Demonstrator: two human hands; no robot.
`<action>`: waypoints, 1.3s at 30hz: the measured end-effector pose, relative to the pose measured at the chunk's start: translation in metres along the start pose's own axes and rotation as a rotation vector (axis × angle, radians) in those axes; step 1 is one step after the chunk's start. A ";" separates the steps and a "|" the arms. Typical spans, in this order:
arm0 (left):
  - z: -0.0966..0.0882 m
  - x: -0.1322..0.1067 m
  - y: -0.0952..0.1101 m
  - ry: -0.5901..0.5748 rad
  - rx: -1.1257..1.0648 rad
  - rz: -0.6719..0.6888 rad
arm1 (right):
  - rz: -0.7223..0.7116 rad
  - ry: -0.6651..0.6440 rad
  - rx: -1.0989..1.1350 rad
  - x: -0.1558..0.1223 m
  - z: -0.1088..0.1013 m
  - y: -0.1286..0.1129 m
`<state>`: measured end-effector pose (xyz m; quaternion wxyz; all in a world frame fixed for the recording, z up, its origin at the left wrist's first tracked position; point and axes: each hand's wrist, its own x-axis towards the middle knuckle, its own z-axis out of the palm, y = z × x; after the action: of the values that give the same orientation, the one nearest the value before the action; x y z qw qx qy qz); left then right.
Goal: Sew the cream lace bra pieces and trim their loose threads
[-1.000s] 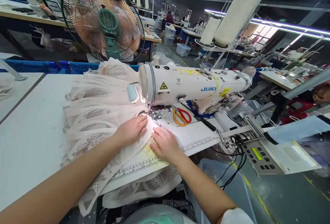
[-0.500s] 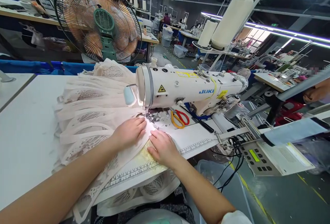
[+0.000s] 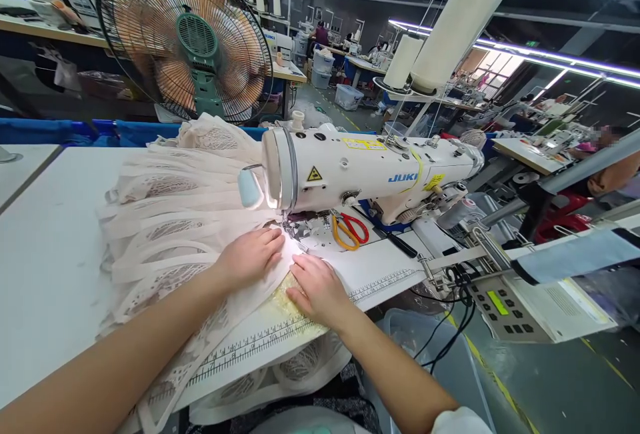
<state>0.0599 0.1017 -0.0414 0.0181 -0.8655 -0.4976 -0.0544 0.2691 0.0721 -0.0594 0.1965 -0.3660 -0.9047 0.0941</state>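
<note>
A white sewing machine (image 3: 370, 171) stands over a pale lace-trimmed garment (image 3: 165, 214), which is spread in gathered layers left of the needle (image 3: 284, 217). My left hand (image 3: 253, 254) lies flat on the cloth just in front of the needle, fingers stretched forward. Close beside it, my right hand (image 3: 320, 287) has curled fingers at the cloth's near edge, its thumb lower down by a yellowish patch (image 3: 287, 297) on the table. What lies under its fingertips is hidden. Scissors with red and orange handles (image 3: 346, 233) rest right of the needle.
Beside the scissors lies a black-handled tool (image 3: 400, 245). A printed ruler (image 3: 260, 339) runs along the table's front edge, with more lace fabric (image 3: 300, 364) hanging below. A fan (image 3: 197, 34) stands behind, thread cones (image 3: 453, 31) above, and a control box (image 3: 535, 307) at right.
The camera view has shifted slightly. Both hands keep nearly the same places on the cloth by the needle, and the garment shows little movement.
</note>
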 end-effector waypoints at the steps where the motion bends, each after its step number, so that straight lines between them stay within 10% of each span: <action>1: 0.000 0.001 -0.001 0.003 0.003 0.006 | 0.007 -0.011 -0.002 0.000 0.000 0.000; 14: -0.006 0.020 -0.035 0.055 0.117 0.209 | 0.085 -0.112 0.002 0.009 -0.007 -0.005; 24: -0.007 -0.011 0.011 0.048 -0.038 0.238 | 0.072 -0.073 0.007 0.010 -0.005 -0.003; 39: -0.003 -0.004 -0.032 -0.009 -0.032 0.281 | 0.078 -0.047 0.045 0.005 -0.001 0.001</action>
<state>0.0306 0.1141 -0.0397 0.0092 -0.9272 -0.3705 -0.0554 0.2666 0.0767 -0.0572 0.1796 -0.3941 -0.8918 0.1305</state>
